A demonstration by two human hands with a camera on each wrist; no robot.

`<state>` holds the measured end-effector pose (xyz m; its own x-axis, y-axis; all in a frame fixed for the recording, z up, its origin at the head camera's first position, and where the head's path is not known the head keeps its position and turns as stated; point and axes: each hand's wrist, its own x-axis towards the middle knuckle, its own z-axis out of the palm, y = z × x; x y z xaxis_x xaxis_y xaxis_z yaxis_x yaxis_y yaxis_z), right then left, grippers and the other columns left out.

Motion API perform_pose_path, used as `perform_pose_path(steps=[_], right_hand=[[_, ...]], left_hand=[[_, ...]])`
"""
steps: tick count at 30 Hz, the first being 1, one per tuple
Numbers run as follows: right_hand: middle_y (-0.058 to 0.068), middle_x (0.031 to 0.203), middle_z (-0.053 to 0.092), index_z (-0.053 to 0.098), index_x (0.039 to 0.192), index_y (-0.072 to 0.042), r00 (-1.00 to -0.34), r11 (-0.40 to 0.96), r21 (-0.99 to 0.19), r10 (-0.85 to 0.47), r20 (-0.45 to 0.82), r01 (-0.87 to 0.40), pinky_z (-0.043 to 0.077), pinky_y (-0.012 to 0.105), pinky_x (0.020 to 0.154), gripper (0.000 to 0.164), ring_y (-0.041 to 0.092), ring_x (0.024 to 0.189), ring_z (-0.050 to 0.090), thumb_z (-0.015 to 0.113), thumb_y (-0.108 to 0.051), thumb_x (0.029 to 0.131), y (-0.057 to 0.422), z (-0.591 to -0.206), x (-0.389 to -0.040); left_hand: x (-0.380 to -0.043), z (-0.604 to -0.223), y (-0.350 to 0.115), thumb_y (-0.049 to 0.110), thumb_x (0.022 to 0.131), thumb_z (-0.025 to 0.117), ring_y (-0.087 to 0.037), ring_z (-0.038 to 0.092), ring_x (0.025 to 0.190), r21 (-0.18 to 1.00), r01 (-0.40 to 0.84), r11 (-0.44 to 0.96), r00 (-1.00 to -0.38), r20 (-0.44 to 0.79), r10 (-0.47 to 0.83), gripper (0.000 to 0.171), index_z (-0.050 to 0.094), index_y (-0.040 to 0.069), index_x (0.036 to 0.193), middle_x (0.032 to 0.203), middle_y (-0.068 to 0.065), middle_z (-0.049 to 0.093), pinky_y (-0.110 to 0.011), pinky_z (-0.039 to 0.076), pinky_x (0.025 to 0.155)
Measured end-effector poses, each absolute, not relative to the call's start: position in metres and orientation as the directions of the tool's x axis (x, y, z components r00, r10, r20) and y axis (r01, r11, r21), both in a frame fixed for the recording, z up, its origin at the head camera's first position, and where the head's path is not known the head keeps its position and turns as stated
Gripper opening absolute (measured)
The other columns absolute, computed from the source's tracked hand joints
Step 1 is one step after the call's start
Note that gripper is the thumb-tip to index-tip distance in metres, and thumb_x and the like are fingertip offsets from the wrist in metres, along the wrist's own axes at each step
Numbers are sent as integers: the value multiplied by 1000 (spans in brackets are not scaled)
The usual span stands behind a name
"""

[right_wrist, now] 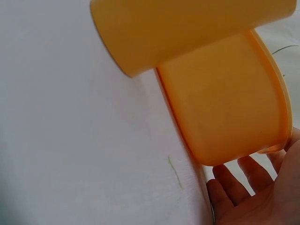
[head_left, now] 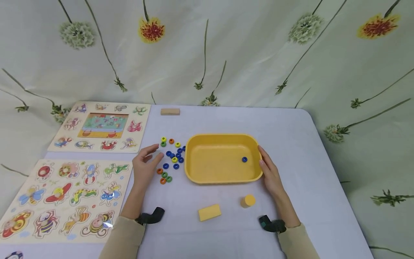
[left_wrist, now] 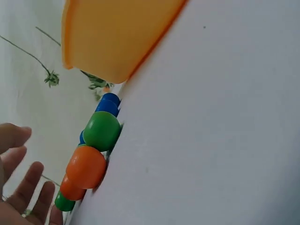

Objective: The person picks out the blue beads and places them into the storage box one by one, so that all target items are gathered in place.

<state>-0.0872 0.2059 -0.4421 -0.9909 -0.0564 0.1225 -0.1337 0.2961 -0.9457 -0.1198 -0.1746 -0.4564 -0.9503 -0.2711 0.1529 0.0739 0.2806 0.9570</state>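
Observation:
My left hand (head_left: 145, 165) hovers beside a scatter of small round beads, with its fingers loosely bent and nothing visible between them. The blue beads (head_left: 166, 166), green beads (head_left: 164, 175), orange beads (head_left: 163, 181) and yellow beads (head_left: 178, 145) lie left of a yellow tray (head_left: 220, 180). One blue bead (head_left: 244, 159) rests inside the tray. At the tray's right end, my right hand (head_left: 271, 174) holds the rim, thumb and fingertips against it. In the left wrist view, an orange bead (left_wrist: 86, 167) sits near the left fingers (left_wrist: 30, 183).
Two picture puzzle boards (head_left: 145, 124) (head_left: 126, 180) lie at the left. In front of the tray are a yellow rectangular block (head_left: 209, 212) and a yellow cylinder (head_left: 248, 201). A wooden block (head_left: 170, 112) lies near the back edge, before a flowered cloth (head_left: 245, 72).

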Motion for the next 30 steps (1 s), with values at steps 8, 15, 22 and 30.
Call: perform_pose_path(steps=[8,15,22,30], right_hand=[[7,143,30,30,138,-8,-993,281,-952,-41,110,-117,18,13,103,43,22,133,22,33,-7,95,208,-443,-83],[8,144,28,30,138,-7,-994,253,-962,-39,98,-105,18,5,99,43,21,134,20,33,-6,95,208,-444,-81],[8,143,29,30,138,-7,-992,262,-957,-47,115,-124,19,6,99,43,21,133,21,33,-6,95,209,-444,-82],[8,144,28,29,138,-8,-991,248,-960,-72,114,-128,18,28,108,43,19,134,21,32,-7,95,208,-444,-87]], left_hand=[[-123,-482,-177,24,77,68,-11,47,104,917,-42,396,-949,87,-304,38,58,17,114,115,1,51,-29,39,93],[-123,-486,-177,24,78,67,-14,46,107,852,-93,516,-954,73,-291,39,56,16,115,118,0,47,-32,39,95],[-126,-487,-175,21,79,66,-18,47,106,801,-73,594,-950,124,-285,31,61,9,108,117,-3,49,-34,42,91],[-127,-461,-163,17,79,64,-24,48,100,729,-81,679,-945,160,-284,25,64,5,101,110,-8,53,-38,43,83]])
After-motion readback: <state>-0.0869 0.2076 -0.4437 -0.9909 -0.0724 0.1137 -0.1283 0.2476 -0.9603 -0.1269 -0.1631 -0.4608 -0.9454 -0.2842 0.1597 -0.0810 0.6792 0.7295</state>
